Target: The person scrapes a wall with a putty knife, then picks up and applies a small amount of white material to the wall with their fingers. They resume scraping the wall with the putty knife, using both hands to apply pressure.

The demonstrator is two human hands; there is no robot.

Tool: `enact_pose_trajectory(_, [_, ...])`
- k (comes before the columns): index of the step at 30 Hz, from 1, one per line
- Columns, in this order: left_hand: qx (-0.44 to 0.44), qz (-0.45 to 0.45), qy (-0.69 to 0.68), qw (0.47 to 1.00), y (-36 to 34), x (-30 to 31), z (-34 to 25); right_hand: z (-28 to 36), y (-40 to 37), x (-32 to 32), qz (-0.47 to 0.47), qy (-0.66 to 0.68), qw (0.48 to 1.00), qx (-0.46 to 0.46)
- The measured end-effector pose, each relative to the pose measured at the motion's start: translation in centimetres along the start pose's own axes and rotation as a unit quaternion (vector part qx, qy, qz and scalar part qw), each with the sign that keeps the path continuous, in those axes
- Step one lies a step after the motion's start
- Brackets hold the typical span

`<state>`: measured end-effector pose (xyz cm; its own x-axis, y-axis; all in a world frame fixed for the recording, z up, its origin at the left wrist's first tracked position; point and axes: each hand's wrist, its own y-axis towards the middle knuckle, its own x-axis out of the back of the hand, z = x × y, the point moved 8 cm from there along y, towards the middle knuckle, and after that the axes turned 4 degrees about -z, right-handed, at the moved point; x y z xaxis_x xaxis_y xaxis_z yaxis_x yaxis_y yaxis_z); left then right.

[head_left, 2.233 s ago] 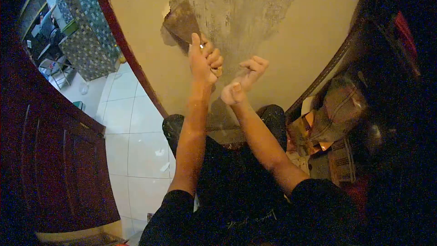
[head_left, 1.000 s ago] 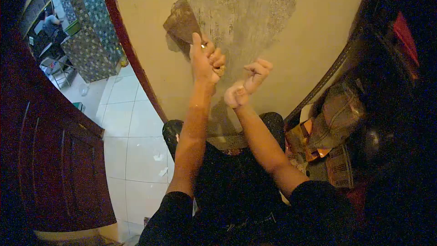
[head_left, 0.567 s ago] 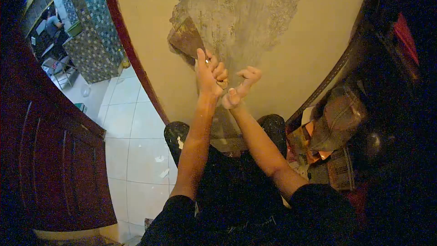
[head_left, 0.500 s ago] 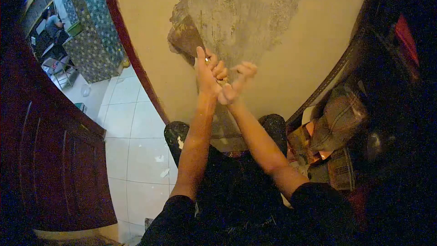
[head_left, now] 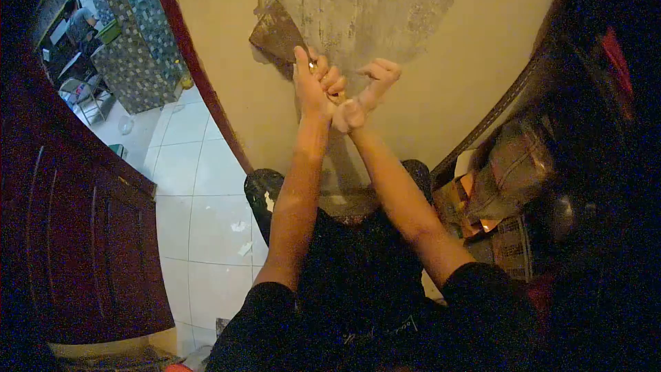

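Note:
My left hand (head_left: 318,86) is wrapped round the handle of a broad scraper (head_left: 277,33), thumb pointing up along it. The wide brownish blade slants up and left against the wall (head_left: 227,48), at the left edge of a rough grey patch (head_left: 365,10). Bits of the handle show between my hands. My right hand (head_left: 368,93) has its fingers curled in, with its heel close against the butt of the handle and my left wrist. Whether it presses on the butt is hard to make out.
A dark panelled door (head_left: 82,234) stands at left beside white floor tiles (head_left: 206,234) with pale flakes on them. Bags and boxes (head_left: 506,179) crowd the right side. Another person (head_left: 81,27) is far off at upper left, near a folding chair (head_left: 82,96).
Both hands and the scraper appear higher in view, the blade slightly farther left. The wall and floor have shifted a little upward too. My grip looks the same.

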<state>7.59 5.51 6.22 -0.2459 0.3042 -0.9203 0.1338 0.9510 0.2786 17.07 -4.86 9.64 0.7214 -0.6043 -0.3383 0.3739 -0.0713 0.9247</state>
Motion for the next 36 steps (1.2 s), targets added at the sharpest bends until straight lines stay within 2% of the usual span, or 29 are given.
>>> enact_pose_trajectory(2, [0.025, 0.006, -0.021, 0.999, -0.2, -1.1, 0.0, 0.5, 1.7, -0.5, 0.011, 0.004, 1.000, 0.015])
enact_pose_trajectory(3, [0.055, -0.002, -0.040, 0.998, -0.8, -0.9, 0.4, 0.9, 2.0, 1.3, -0.042, 0.030, 0.999, -0.003])
enact_pose_trajectory(4, [0.055, -0.005, -0.038, 0.998, -0.8, -0.5, 0.5, 1.2, 2.2, 2.5, -0.093, 0.057, 0.994, -0.021])
enact_pose_trajectory(7, [0.014, 0.004, 0.003, 1.000, 0.2, 0.0, 0.0, -1.5, 0.3, 1.1, -0.127, 0.018, 0.992, -0.021])
enact_pose_trajectory(9, [-0.013, -0.039, 0.031, 0.999, 0.4, 1.0, -0.9, -1.0, -0.5, 1.4, -0.108, 0.009, 0.994, -0.024])
enact_pose_trajectory(13, [-0.027, 0.000, 0.011, 1.000, -0.2, -0.4, -2.0, 2.6, 1.5, -1.3, -0.033, 0.021, 0.999, -0.009])
enact_pose_trajectory(14, [-0.032, -0.002, 0.011, 0.999, -0.2, -0.3, -2.0, 3.0, 1.5, -1.0, -0.032, 0.020, 0.999, -0.010])
enact_pose_trajectory(16, [-0.037, 0.000, 0.009, 0.999, -0.3, -0.3, -2.0, 3.5, 1.8, 1.0, -0.093, 0.061, 0.994, -0.003])
enact_pose_trajectory(18, [0.005, 0.040, -0.043, 0.998, -0.5, -0.8, -1.5, 3.5, 1.7, 1.7, -0.097, 0.057, 0.994, -0.010])
enact_pose_trajectory(20, [0.009, 0.035, -0.064, 0.997, -0.9, -1.3, -1.4, 3.6, 1.5, 1.8, -0.099, 0.063, 0.993, -0.013])
enact_pose_trajectory(22, [0.013, 0.030, -0.084, 0.996, -1.5, -1.7, -1.5, 2.6, 0.4, 0.9, -0.058, 0.030, 0.995, -0.078])
enact_pose_trajectory(23, [-0.003, 0.048, -0.081, 0.996, -1.6, -1.8, -1.7, 2.4, 0.0, 0.6, -0.057, 0.033, 0.995, -0.076])
enact_pose_trajectory(25, [-0.019, 0.059, -0.073, 0.995, -0.3, -0.7, -0.6, -0.3, -0.8, -0.7, 0.009, 0.037, 0.996, -0.076])
enact_pose_trajectory(27, [0.057, 0.133, -0.197, 0.970, 0.0, -1.3, 0.4, -1.3, -1.0, -1.4, 0.010, 0.060, 0.996, -0.066])
enact_pose_trajectory(28, [0.057, 0.133, -0.196, 0.970, -0.3, -2.0, 0.3, -1.5, -0.9, -1.9, 0.010, 0.085, 0.995, -0.054])
enact_pose_trajectory(30, [-0.017, 0.026, -0.038, 0.999, -0.9, -2.0, -0.7, -0.9, 0.2, -2.7, 0.026, 0.063, 0.996, -0.053])
enact_pose_trajectory(34, [-0.037, 0.001, 0.005, 0.999, -0.2, -0.2, -1.7, 1.0, 3.2, -3.9, 0.083, -0.035, 0.993, -0.073])
enact_pose_trajectory(36, [0.005, 0.011, 0.049, 0.999, -0.1, -0.1, -1.4, 0.7, 3.1, -4.3, 0.121, -0.073, 0.988, -0.058])
